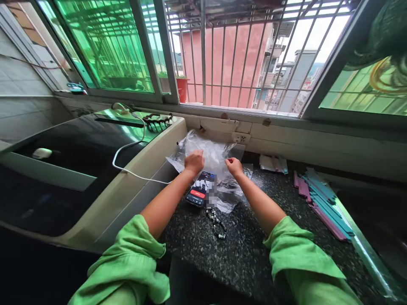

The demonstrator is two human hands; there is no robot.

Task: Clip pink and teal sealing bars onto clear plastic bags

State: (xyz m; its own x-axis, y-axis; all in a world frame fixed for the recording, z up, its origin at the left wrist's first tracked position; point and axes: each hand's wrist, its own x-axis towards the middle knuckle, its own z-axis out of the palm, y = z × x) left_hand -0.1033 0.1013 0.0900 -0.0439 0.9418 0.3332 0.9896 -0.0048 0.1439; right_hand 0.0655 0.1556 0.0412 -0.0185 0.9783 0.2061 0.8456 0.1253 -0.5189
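Two bare hands work above crumpled clear plastic (pixel 212 154), which lies on the far part of a dark speckled table (pixel 248 254). The left hand (pixel 194 161) is curled over the plastic; its fingertips are hidden, so its grip cannot be told. The right hand (pixel 234 166) has thumb and forefinger brought together at the plastic; whether a fold lies between them cannot be told. The hands are apart from each other, with plastic spread between and beneath them. The action in hand appears to be handling this loose, thin sheeting. Any shift of it would call for a light pinch at an edge and care around a lit phone (pixel 199 190), which lies just beside its near left part. A beaded string (pixel 216 222) lies nearer, just beyond the phone's near right corner. At left stands a machine (pixel 104 195) with a dark glass top, crossed by a white cord (pixel 122 149). At right lie a small packet (pixel 272 164) and, nearer, pink and blue strips (pixel 330 207). A wall socket (pixel 241 138) sits behind the plastic.
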